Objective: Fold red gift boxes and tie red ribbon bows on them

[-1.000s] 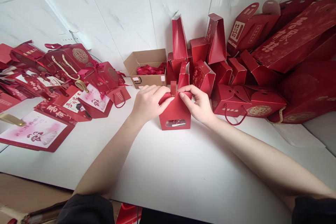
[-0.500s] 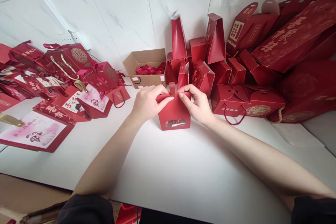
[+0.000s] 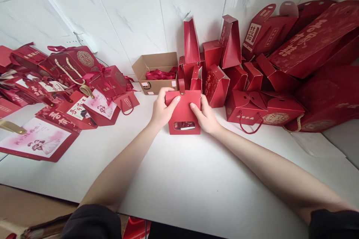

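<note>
Head view: both hands (image 3: pixel 164 110) (image 3: pixel 206 115) grip smooth, windowed carton (image 3: pixel 185 109).

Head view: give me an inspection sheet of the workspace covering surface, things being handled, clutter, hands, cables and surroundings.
Surface: white table, one tiny dark speck near the middle.
Things: red windowed box upright, strap standing at its top.
Clutter: red bags and boxes crowded at left, more red boxes at right; open cardboard box with red ribbon behind.
Hands: left hand and right hand grip opposite sides, thumbs in front.
Cables: thin dark cord behind the left group.
Surroundings: tiled wall, white fitting.
</note>
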